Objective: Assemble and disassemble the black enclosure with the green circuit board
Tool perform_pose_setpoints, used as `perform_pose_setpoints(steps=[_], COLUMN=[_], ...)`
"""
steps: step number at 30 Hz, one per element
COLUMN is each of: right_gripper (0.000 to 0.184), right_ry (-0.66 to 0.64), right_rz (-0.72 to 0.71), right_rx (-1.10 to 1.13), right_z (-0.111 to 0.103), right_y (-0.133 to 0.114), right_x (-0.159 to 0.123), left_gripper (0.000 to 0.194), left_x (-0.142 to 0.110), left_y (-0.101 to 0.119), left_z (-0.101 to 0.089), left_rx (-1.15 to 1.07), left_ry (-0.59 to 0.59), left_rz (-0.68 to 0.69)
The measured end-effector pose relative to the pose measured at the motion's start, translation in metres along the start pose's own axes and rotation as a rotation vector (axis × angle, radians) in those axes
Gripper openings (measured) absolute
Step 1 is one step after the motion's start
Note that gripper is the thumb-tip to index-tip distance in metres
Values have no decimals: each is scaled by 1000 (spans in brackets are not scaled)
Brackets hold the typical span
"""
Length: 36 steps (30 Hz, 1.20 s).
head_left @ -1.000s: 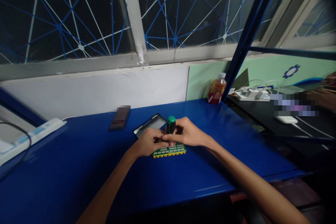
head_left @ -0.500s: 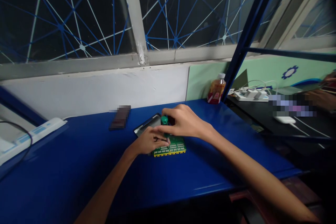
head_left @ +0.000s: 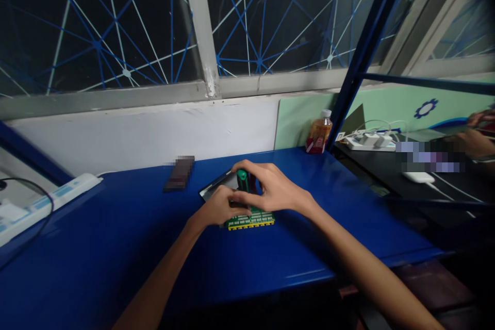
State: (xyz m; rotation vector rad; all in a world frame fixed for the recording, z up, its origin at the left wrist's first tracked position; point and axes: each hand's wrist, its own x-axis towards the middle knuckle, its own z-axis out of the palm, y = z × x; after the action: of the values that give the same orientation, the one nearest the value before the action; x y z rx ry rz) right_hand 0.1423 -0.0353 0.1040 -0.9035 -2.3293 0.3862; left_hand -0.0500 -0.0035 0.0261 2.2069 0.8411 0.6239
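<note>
Head view, only one — clock centred on the board, 12 toward the wall.

Two own hands, one screwdriver, one board. Green circuit board (head_left: 255,218) lies on the blue table (head_left: 216,273), yellow edge at 6 o'clock. Screwdriver (head_left: 243,178) stands roughly upright over the board's 11 o'clock side, green cap up. Right hand (head_left: 276,188) comes in from 4 o'clock, fingers and thumb curled around the handle; can't say if it's gripped tight or loose. Left hand (head_left: 217,209) comes in from 8, fingertips bunched low by the driver, over the board; can't make out whether they pinch anything. Driver shaft and tip hidden behind fingers, board's far half mostly covered.

Around it: one black-framed panel (head_left: 211,190) at 11, right part behind the hands. One dark slab (head_left: 178,174) at 10, partly pixelated. One bottle (head_left: 317,136), white cap, at 1. Two power strips: left strip (head_left: 73,193) at 9, cut by the frame; right strip (head_left: 356,143) at 2, plugs and cables on it. One white adapter (head_left: 418,178) just short of 3 — pixelated patch beside it unreadable. Another person's hands (head_left: 479,142) past 2, cut off at the edge and dim; can't count them cleanly.
</note>
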Motion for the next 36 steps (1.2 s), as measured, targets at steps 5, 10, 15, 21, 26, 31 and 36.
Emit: perform_pose_setpoints(steps=[5, 10, 15, 21, 26, 31, 36], right_gripper=[46, 45, 40, 44, 52, 51, 45], right_ry=[104, 134, 105, 106, 123, 93, 67], right_rz=[62, 83, 96, 97, 92, 127, 156], right_rx=[132, 249, 302, 316, 349, 418, 475], right_z=[14, 21, 24, 32, 34, 33, 34], right_y=[13, 23, 25, 25, 25, 24, 25], right_x=[-1, -4, -4, -3, -2, -2, -3], left_gripper=[25, 18, 21, 26, 32, 35, 22], left_x=[1, 0, -1, -1, 0, 0, -1], left_y=[3, 14, 20, 9, 10, 8, 16], left_z=[4, 1, -2, 1, 1, 1, 0], left_rx=[35, 30, -69, -40, 24, 33, -6], left_ry=[15, -42, -103, -44, -27, 3, -61], left_rz=[-67, -61, -86, -64, -36, -29, -42])
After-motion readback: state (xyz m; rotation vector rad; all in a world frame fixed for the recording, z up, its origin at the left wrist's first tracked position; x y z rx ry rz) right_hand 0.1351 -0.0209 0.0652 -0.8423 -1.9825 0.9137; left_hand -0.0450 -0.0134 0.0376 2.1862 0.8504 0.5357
